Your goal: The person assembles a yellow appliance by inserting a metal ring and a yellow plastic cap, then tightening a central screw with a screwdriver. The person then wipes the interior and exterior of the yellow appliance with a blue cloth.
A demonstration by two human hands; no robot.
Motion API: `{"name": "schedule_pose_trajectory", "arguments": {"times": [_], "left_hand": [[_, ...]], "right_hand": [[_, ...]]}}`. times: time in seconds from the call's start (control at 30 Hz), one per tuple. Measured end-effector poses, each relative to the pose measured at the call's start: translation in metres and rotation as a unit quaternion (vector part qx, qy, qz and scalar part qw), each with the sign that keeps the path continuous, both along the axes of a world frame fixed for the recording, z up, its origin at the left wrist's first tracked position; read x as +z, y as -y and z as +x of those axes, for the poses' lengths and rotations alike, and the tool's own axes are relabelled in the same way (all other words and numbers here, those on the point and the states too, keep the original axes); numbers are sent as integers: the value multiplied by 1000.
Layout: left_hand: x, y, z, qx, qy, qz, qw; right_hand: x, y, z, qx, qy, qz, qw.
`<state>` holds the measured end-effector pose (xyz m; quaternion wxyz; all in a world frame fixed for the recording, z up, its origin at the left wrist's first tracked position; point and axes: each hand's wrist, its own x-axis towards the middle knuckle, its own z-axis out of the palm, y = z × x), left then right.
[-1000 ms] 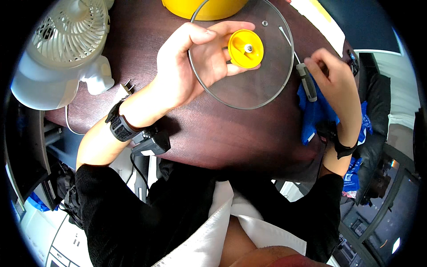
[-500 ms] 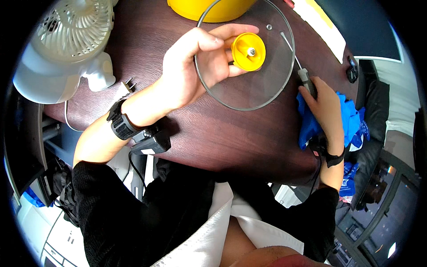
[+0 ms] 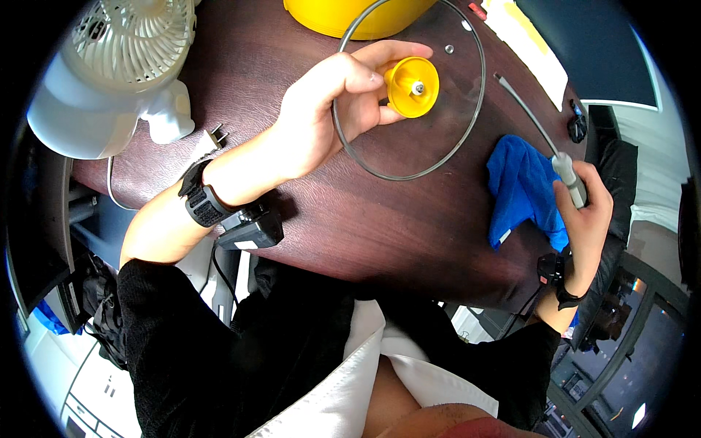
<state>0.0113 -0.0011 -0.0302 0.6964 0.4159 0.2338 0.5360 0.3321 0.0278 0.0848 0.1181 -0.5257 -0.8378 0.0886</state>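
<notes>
The left hand (image 3: 328,109) grips the yellow plastic knob (image 3: 412,86) of the round glass lid (image 3: 438,139), far centre. The right hand (image 3: 584,212) is closed around a long grey-handled screwdriver (image 3: 562,164), drawn away right over the blue cloth (image 3: 526,190); the knob's screw looks seated, fastening seemingly finished.

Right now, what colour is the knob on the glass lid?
Bright yellow: the knob sits at the centre of the clear glass lid, best seen in the head view.

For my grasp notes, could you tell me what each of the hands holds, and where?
Left hand: glass lid, by its yellow knob. Right hand: screwdriver, by its handle.
</notes>
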Motion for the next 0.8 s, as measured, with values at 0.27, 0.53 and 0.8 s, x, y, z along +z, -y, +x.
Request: {"name": "schedule_pose_trajectory", "arguments": {"times": [0.27,0.53,0.8], "left_hand": [[-7,-1,0,20,30,15,999],[-3,2,0,37,-24,30,999],[0,2,-1,57,-123,64,989]], "right_hand": [[-2,20,-42,78,-16,-57,995],[-4,16,-52,93,-26,-105,990],[-2,14,-48,3,-91,-292,952]]}}
